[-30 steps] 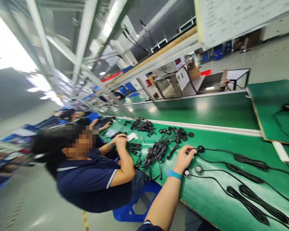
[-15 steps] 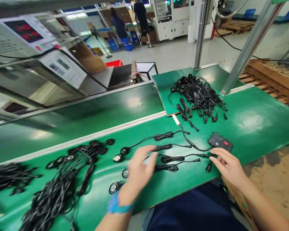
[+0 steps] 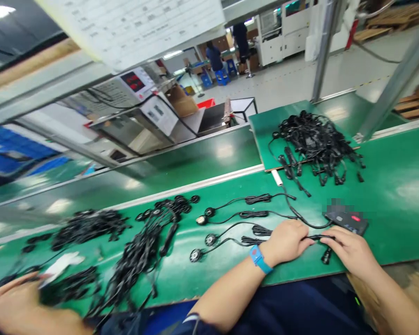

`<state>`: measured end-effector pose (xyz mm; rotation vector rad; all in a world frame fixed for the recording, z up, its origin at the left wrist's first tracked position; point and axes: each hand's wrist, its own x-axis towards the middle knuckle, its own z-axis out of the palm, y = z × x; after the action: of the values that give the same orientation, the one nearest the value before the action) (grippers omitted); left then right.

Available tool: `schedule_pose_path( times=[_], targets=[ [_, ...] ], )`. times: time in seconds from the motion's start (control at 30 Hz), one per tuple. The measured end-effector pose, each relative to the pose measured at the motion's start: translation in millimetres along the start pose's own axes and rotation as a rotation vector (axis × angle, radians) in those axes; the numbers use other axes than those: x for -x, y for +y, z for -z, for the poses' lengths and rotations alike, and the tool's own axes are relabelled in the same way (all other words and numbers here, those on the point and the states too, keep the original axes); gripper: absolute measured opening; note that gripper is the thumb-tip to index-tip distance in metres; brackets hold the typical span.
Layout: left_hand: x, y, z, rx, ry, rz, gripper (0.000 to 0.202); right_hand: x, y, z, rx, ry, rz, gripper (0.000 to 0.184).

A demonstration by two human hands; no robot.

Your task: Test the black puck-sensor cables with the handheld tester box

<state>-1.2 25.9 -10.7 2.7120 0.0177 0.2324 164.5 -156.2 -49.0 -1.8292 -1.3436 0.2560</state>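
Note:
My left hand [image 3: 287, 241], with a blue band at its wrist, is closed on a black cable connector. Facing it, my right hand [image 3: 351, 246] pinches the mating end of the black cable, and the two ends meet between my fingertips. Just behind my right hand lies a flat black box [image 3: 352, 219] with a red mark. A short black plug [image 3: 326, 256] hangs below the fingers. Left of my hands are several bundled cables, among them one bundle [image 3: 258, 199], with round black heads such as this one [image 3: 211, 239].
A heap of black cables [image 3: 312, 139] covers a raised green board [image 3: 260, 135]. More cable piles [image 3: 139, 246] lie to the left on the green table [image 3: 398, 186]. A co-worker's hand [image 3: 17, 298] is at the lower left. Metal posts [image 3: 324, 51] stand beyond.
My left hand has moved right, from over the bundled cables to the connector beside my right hand. The view has swung left, bringing in a co-worker's hand and a hanging sheet.

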Motion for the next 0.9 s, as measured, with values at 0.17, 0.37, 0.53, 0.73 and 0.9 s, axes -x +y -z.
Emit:
schedule_pose_path(
  times=[0.17, 0.37, 0.53, 0.73, 0.9],
  targets=[
    [6.7, 4.5, 5.6, 0.110, -0.014, 0.021, 0.027, -6.2, -11.3, 6.3, -0.160, 0.014, -0.089, 0.028],
    [2.1, -13.0, 27.4, -0.023, 0.092, 0.129, 0.013, -1.2, -16.9, -0.8, -0.177, 0.061, -0.052, 0.024],
    [-10.4, -27.3, 32.6, -0.026, -0.091, 0.161, 0.012, -0.5, -20.2, -4.3, -0.198, 0.093, -0.039, 0.027],
    [-12.0, -9.5, 15.6, 0.293, -0.003, 0.155, 0.013, -1.1, -22.4, -5.3, -0.231, 0.137, -0.049, 0.031],
    [-18.2, -2.8, 4.4, 0.344, -0.003, 0.114, 0.015, -0.4, -23.7, -3.7, -0.191, 0.139, -0.052, 0.032]
  ],
)
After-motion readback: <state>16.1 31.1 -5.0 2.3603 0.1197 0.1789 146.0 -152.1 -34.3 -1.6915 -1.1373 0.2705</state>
